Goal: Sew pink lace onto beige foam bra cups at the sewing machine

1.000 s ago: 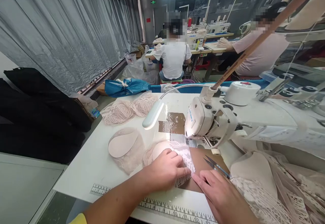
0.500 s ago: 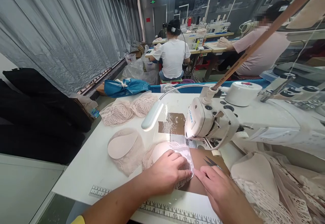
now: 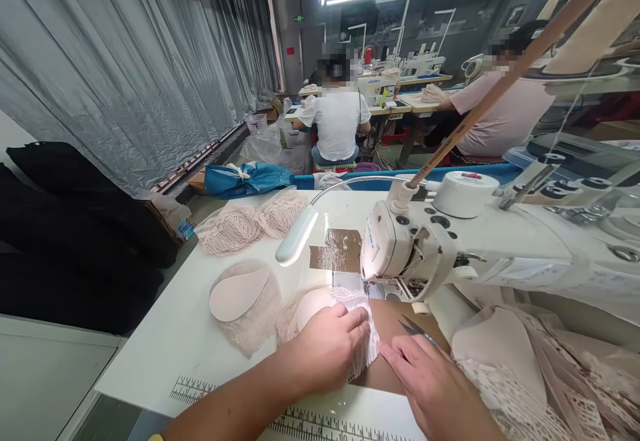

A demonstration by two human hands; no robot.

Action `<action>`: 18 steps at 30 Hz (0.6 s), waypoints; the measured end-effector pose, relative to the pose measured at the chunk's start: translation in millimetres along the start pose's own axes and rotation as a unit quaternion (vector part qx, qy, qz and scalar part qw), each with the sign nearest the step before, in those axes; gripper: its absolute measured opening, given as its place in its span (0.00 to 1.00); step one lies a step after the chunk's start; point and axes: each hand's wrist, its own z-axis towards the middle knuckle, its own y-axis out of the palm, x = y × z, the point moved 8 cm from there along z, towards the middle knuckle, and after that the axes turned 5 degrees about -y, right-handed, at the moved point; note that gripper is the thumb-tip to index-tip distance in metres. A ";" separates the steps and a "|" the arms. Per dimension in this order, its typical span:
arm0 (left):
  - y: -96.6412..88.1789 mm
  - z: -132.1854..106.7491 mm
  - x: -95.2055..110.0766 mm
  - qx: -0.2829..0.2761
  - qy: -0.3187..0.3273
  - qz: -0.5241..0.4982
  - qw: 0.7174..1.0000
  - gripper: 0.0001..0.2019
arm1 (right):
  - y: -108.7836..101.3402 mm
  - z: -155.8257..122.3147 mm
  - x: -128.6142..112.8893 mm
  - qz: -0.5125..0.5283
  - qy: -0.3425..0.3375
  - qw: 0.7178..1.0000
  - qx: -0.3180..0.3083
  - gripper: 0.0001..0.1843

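A beige lace bra cup (image 3: 313,306) lies under the needle area of the white sewing machine (image 3: 395,241). My left hand (image 3: 333,341) presses on its lace, fingers bent and close together, the thumb mostly hidden. My right hand (image 3: 425,371) is at the lace's right edge, its index fingertip touching the edge. Its other fingers curl round a pair of small scissors (image 3: 414,328), whose dark blades stick out past the knuckles; the handles are mostly hidden. Brown board (image 3: 387,321) shows beneath the lace.
Another cup piece (image 3: 239,294) lies left, and a lace bra (image 3: 233,228) behind it. A lamp (image 3: 295,238) hangs low beside the machine head. Lace pieces (image 3: 505,354) are heaped right. A printed ruler (image 3: 320,424) runs along the front edge. Two people (image 3: 335,121) sit at machines beyond.
My left hand's thumb has drawn back from the lace edge, and its fingers have shifted slightly over the cup. The right index fingertip stays at the edge. The whole view has tilted slightly.
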 end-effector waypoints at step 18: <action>2.4 16.0 -34.8 -0.020 -0.003 -0.024 0.999 0.26 | 1.3 35.1 9.7 -0.007 0.024 0.998 -0.063 0.17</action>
